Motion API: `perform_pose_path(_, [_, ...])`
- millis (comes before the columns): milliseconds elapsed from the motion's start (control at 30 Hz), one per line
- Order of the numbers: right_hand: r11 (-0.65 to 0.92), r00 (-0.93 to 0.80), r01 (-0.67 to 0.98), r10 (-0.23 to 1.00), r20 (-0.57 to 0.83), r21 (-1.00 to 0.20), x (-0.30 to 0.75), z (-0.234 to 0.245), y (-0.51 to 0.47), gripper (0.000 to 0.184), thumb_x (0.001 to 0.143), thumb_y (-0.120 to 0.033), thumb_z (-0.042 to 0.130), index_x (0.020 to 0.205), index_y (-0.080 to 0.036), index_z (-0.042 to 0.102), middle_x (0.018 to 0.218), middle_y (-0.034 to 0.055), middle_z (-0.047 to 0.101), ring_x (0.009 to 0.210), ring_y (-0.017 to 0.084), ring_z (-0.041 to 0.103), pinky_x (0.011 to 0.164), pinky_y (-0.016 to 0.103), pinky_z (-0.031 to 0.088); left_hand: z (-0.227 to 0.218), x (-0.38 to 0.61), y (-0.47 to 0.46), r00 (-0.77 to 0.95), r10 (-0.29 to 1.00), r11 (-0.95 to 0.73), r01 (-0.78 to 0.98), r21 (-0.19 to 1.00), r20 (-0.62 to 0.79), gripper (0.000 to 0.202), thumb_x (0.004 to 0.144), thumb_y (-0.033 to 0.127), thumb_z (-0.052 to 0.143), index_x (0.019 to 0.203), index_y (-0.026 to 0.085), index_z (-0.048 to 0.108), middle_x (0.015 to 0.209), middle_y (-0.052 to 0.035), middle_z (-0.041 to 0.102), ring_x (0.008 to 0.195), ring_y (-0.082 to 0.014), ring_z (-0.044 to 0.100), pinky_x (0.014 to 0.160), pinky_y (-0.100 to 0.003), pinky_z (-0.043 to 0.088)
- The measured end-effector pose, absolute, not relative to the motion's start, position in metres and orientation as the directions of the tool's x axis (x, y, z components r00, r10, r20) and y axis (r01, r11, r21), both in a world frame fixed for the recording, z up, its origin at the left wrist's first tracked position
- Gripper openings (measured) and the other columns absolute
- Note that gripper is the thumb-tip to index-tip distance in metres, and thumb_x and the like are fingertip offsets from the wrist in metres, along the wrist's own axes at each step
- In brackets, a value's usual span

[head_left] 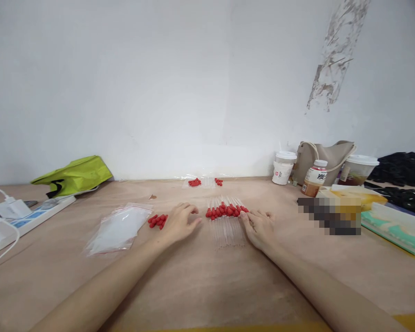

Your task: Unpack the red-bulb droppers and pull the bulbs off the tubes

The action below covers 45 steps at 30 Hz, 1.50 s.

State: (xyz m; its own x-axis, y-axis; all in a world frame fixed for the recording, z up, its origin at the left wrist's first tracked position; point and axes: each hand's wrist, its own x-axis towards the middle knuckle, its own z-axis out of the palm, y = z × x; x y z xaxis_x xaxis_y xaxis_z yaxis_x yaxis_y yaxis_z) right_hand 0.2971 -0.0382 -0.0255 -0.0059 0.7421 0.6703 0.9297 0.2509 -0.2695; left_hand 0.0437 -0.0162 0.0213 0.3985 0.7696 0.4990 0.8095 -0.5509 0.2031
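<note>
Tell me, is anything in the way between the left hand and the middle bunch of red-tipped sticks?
Nothing that I can see: just tabletop shows between the left hand and the red-tipped sticks. The small red pile is on the hand's other side.

From my head the camera looks forward and down over the brown tabletop (193, 286), my left hand (180, 222) and right hand (261, 229) near it, the white wall (166, 92) beyond, framing widely from power strip (57, 206) to green-and-white pack (397, 228).
</note>
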Motion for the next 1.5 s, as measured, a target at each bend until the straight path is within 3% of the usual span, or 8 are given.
perform_pose_path(233, [0.223,0.029,0.913,0.8,0.6,-0.341,0.301,-0.026,-0.037,0.047,0.09,-0.038,0.028,0.06,-0.021,0.059,0.07,-0.0002,0.063,0.074,0.016,0.052,0.072,0.033,0.021,0.01,0.082,0.014,0.397,0.811,-0.542,0.787,0.295,0.43,0.022,0.07,0.04,0.06,0.078,0.02,0.054,0.073,0.0,0.061,0.073,-0.0189,0.055,0.067,-0.029,0.038])
perform_pose_path(400, [0.236,0.018,0.906,0.808,0.589,-0.351,0.299,-0.024,-0.038,0.047,0.091,-0.039,0.027,0.062,-0.022,0.061,0.07,-0.0002,0.063,0.076,0.017,0.052,0.074,0.034,0.022,0.003,0.086,0.021,0.359,0.819,-0.527,0.779,0.34,0.448,0.013,0.071,0.031,0.06,0.073,0.02,0.053,0.069,0.0013,0.061,0.069,-0.0168,0.056,0.063,-0.026,0.038])
perform_pose_path(600, [0.257,0.018,0.898,0.791,0.612,-0.358,0.299,-0.026,-0.035,0.046,0.09,-0.039,0.029,0.06,-0.021,0.06,0.067,0.0008,0.061,0.074,0.016,0.052,0.074,0.034,0.025,-0.004,0.07,0.003,0.177,0.827,-0.463,0.753,0.467,0.534,0.018,0.08,0.029,0.047,0.094,0.018,0.051,0.076,-0.0016,0.061,0.07,-0.0147,0.058,0.06,-0.024,0.042])
perform_pose_path(767, [0.449,-0.071,0.827,0.68,0.73,-0.338,0.297,-0.026,-0.039,0.029,0.086,-0.039,0.038,0.098,-0.023,0.06,0.089,0.0047,0.059,0.086,0.017,0.053,0.077,0.032,0.032,-0.018,0.045,-0.025,0.165,0.809,-0.542,0.581,0.607,0.564,0.021,0.079,0.033,0.05,0.09,0.018,0.06,0.083,-0.0034,0.064,0.071,-0.0155,0.059,0.061,-0.024,0.045])
perform_pose_path(933, [0.621,-0.305,0.771,0.551,0.776,-0.138,0.289,-0.019,-0.052,0.043,0.079,-0.042,0.05,0.117,-0.022,0.05,0.109,0.0085,0.052,0.103,0.022,0.046,0.088,0.036,0.03,-0.031,0.04,-0.035,0.211,0.848,-0.529,0.394,0.751,0.486,0.02,0.077,0.032,0.055,0.088,0.016,0.061,0.08,-0.0042,0.064,0.07,-0.0155,0.061,0.064,-0.025,0.048])
perform_pose_path(1067, [0.628,-0.38,0.778,0.473,0.795,-0.002,0.281,-0.018,-0.058,0.039,0.08,-0.041,0.05,0.114,-0.024,0.052,0.108,0.0074,0.054,0.1,0.021,0.047,0.088,0.038,0.028,-0.028,0.044,-0.038,0.287,0.779,-0.626,0.413,0.662,0.558,0.015,0.079,0.028,0.054,0.085,0.017,0.062,0.084,-0.005,0.062,0.077,-0.0158,0.059,0.069,-0.027,0.048])
perform_pose_path(1267, [0.582,-0.321,0.813,0.408,0.855,0.027,0.277,-0.022,-0.057,0.033,0.076,-0.047,0.054,0.092,-0.02,0.062,0.085,0.0059,0.058,0.081,0.018,0.05,0.081,0.036,0.027,-0.021,0.047,-0.045,0.364,0.714,-0.696,0.465,0.547,0.598,0.014,0.081,0.024,0.051,0.085,0.019,0.064,0.086,-0.0048,0.062,0.08,-0.0146,0.057,0.068,-0.025,0.048])
perform_pose_path(1500, [0.653,-0.468,0.748,0.393,0.792,0.119,0.277,-0.025,-0.051,0.016,0.085,-0.028,0.047,0.093,-0.024,0.062,0.071,-0.0004,0.061,0.073,0.013,0.046,0.083,0.036,0.022,-0.017,0.053,-0.051,0.425,0.652,-0.752,0.474,0.459,0.628,0.016,0.083,0.023,0.048,0.088,0.02,0.063,0.089,-0.0045,0.062,0.083,-0.0143,0.057,0.075,-0.027,0.046])
